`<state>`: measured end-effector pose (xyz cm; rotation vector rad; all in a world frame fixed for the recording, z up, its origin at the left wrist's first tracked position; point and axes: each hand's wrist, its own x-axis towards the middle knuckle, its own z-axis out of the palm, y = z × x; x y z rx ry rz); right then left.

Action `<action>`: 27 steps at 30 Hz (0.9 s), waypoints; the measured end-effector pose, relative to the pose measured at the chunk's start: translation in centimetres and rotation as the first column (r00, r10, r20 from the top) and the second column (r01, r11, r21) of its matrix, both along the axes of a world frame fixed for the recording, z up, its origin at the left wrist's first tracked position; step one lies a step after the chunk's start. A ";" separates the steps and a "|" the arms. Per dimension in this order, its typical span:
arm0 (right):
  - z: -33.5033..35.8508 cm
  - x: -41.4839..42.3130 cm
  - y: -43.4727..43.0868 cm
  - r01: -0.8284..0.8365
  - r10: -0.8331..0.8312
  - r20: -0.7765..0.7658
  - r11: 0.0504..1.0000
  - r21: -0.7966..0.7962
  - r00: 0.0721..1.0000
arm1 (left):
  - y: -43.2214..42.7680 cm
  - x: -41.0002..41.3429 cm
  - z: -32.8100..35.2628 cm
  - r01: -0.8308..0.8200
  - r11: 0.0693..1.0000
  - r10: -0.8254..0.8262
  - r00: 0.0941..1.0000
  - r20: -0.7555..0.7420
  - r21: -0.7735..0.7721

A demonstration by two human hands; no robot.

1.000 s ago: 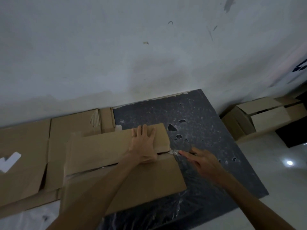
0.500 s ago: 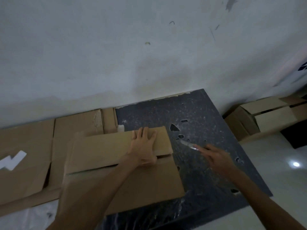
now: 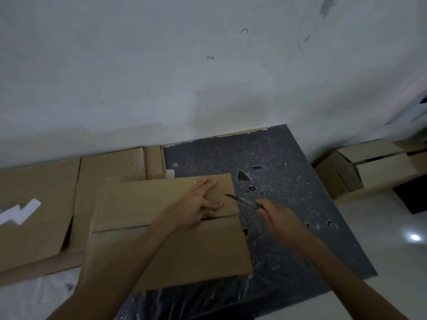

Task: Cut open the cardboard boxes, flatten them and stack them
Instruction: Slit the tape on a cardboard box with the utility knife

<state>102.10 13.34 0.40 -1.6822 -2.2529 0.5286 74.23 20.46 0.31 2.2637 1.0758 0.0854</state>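
A brown cardboard box (image 3: 161, 245) lies on the dark table (image 3: 288, 181), its two top flaps meeting along a seam. My left hand (image 3: 198, 209) presses flat on the far flap near the seam's right end, fingers spread. My right hand (image 3: 279, 218) grips a small knife (image 3: 240, 199) just right of the box. The blade points left over the far flap's right corner, close to my left fingers. Flattened cardboard sheets (image 3: 53, 204) lie at the left along the wall.
An open-flapped cardboard box (image 3: 360, 174) stands on the pale floor at the right, below the table, next to a dark object (image 3: 413, 197). A white foam scrap (image 3: 20, 211) lies on the flattened sheets. The white wall runs just behind the table. Clear plastic covers the table's front.
My right hand pulled the knife out to the right, away from the seam, then swung back left so the blade now hovers over the far flap's corner. My left hand stayed pressed on the flap.
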 end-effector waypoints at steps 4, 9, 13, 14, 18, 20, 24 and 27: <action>0.0 -2.6 2.1 -0.040 0.044 0.095 0.998 -0.052 0.995 | -2.4 1.6 -0.5 -0.185 0.923 0.202 0.979 -0.016 0.338; 0.8 -3.3 3.0 -0.018 0.047 0.204 0.990 -0.141 0.978 | -7.4 4.1 -0.5 -0.331 0.863 0.385 0.920 -0.074 0.382; 1.3 -3.3 3.3 -0.040 0.070 0.218 0.990 -0.138 0.973 | -8.3 4.3 -1.6 -0.384 0.840 0.423 0.906 -0.019 0.385; 1.3 -3.0 3.6 -0.041 0.072 0.232 0.990 -0.138 0.970 | -8.1 4.2 -1.6 -0.383 0.838 0.423 0.906 -0.019 0.388; 2.0 -0.4 3.9 -0.093 0.152 0.312 0.976 -0.197 0.938 | -8.3 3.8 -2.4 -0.379 0.830 0.426 0.904 -0.026 0.409; 2.2 0.7 3.5 -0.116 0.180 0.352 0.974 -0.196 0.919 | -8.6 3.8 -2.3 -0.374 0.819 0.431 0.902 -0.035 0.435; 2.5 0.8 3.3 -0.141 0.190 0.393 0.978 -0.152 0.900 | -9.0 3.8 -2.0 -0.355 0.781 0.439 0.897 -0.047 0.514; 2.7 0.5 3.5 -0.135 0.190 0.405 0.978 -0.160 0.894 | -9.4 4.0 -1.8 -0.353 0.762 0.461 0.885 -0.071 0.543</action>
